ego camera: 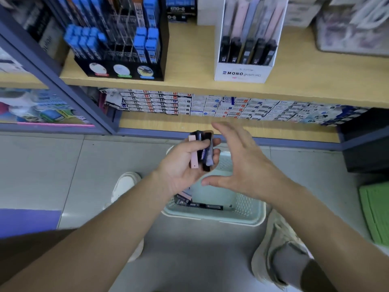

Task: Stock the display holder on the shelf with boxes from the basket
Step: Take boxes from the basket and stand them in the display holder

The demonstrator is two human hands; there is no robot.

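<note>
My left hand (183, 165) grips a bundle of slim boxes (201, 151), pink, black and lilac, held above the basket. My right hand (242, 163) hovers just right of the bundle, fingers spread, holding nothing. The pale green basket (248, 218) sits on the floor below my hands, with a few more slim boxes (200, 204) lying in its bottom. The white display holder (242, 73) marked MONO graph stands on the upper wooden shelf, holding upright pink, lilac and black boxes (248, 49).
A black display (126, 70) of blue lead cases stands left of the white holder. The lower shelf holds stacked small cartons (189, 104). A blue shelf post (69, 89) slants at the left. My shoes (280, 249) flank the basket. A green object (376, 213) lies at the right.
</note>
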